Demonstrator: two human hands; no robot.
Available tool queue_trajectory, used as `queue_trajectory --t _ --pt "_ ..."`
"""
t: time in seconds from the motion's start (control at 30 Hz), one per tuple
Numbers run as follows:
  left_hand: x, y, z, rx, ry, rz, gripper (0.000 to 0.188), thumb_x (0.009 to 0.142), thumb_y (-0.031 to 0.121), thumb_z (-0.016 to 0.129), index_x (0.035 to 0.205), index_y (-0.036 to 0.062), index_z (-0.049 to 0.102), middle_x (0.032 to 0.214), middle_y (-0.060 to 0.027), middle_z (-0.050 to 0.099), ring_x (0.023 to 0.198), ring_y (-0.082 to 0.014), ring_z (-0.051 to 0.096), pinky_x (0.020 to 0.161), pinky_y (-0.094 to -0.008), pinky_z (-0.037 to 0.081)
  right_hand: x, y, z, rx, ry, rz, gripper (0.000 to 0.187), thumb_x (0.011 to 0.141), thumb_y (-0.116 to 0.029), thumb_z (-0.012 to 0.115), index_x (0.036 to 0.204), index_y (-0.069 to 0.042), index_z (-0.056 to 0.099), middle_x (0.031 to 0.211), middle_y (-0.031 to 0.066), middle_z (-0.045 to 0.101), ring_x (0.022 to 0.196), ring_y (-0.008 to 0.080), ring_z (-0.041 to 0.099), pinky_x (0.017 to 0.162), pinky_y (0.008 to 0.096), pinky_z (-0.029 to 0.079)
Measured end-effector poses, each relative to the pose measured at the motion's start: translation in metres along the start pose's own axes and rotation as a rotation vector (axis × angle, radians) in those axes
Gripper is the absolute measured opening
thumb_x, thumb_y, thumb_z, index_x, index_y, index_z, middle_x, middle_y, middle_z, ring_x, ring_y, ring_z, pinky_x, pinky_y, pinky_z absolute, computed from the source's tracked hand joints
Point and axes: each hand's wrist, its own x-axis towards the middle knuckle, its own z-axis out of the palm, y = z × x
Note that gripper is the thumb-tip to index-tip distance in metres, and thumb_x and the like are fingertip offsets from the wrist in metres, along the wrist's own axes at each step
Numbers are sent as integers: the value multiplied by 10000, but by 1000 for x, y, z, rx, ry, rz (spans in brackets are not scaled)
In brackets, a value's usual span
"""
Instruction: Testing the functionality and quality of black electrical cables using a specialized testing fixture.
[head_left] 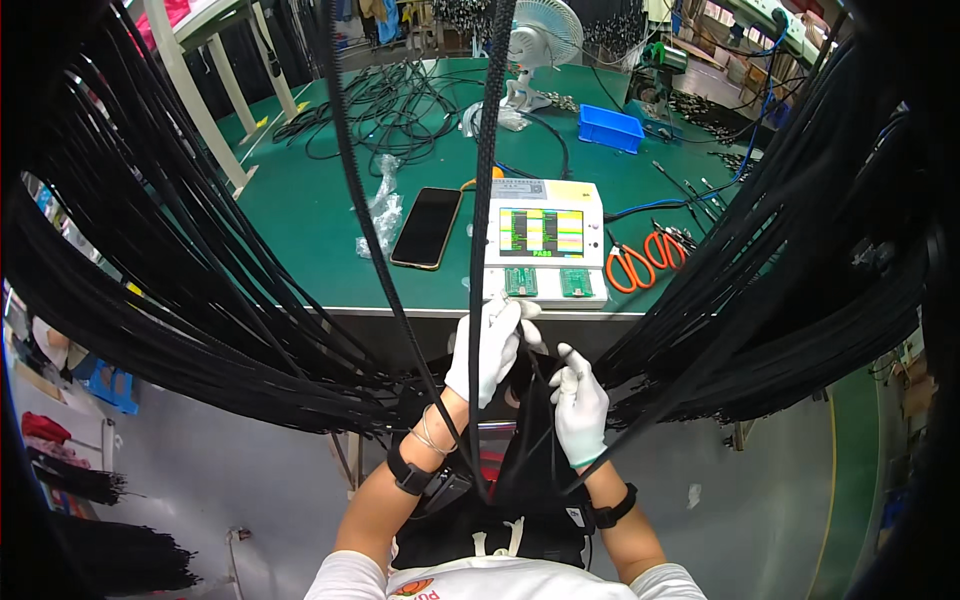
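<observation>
both curled: left hand (488, 350) near white tester (545, 240), right hand (580, 405) lower; i cannot tell their grip.

A: Pose?
B: Left hand (488, 350) white-gloved, further forward, fingers bent. Right hand (580, 408) gloved too, nearer the torso, fingers curled toward thumb.
A: Touching?
B: Look just apart. Grip unclear on both.
A: Behind those?
B: Left forearm (375, 503), right forearm (632, 540): bare, both angled inward, rising from the lower edge.
</observation>
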Motion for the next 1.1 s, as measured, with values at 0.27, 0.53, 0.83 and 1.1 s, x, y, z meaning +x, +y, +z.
queue_trajectory --t 0.27,0.53,0.83,1.1 --pt "9 -13 -16 1 -185 -15 243 998 191 497 1028 -3 640 664 -19 585 423 -21 353 367 -187 240 12 73 4 374 -63 386 317 1036 -259 397 1028 -16 601 574 -6 447 446 97 414 436 268 365" --pt "15 -14 -10 -283 -241 -204 292 1000 231 479 1026 -16 632 594 -6 523 393 -31 336 340 -192 254 44 -8 -28 665 -146 440 402 1044 -357 372 929 -38 587 525 -63 318 395 34 243 354 226 193" --pt "15 -16 -12 -301 -226 -212 352 1016 262 435 1054 -41 608 519 26 422 354 -45 275 328 -205 238 51 -14 -15 271 -76 91 278 1009 -231 477 906 -21 627 548 -29 475 410 33 375 385 199 277" --pt "22 -25 -5 -388 -133 -167 345 1012 257 453 1059 -40 623 538 19 458 351 -44 282 326 -201 246 66 -42 -10 232 19 192 297 991 -182 508 828 9 666 541 10 552 432 48 459 415 209 329"
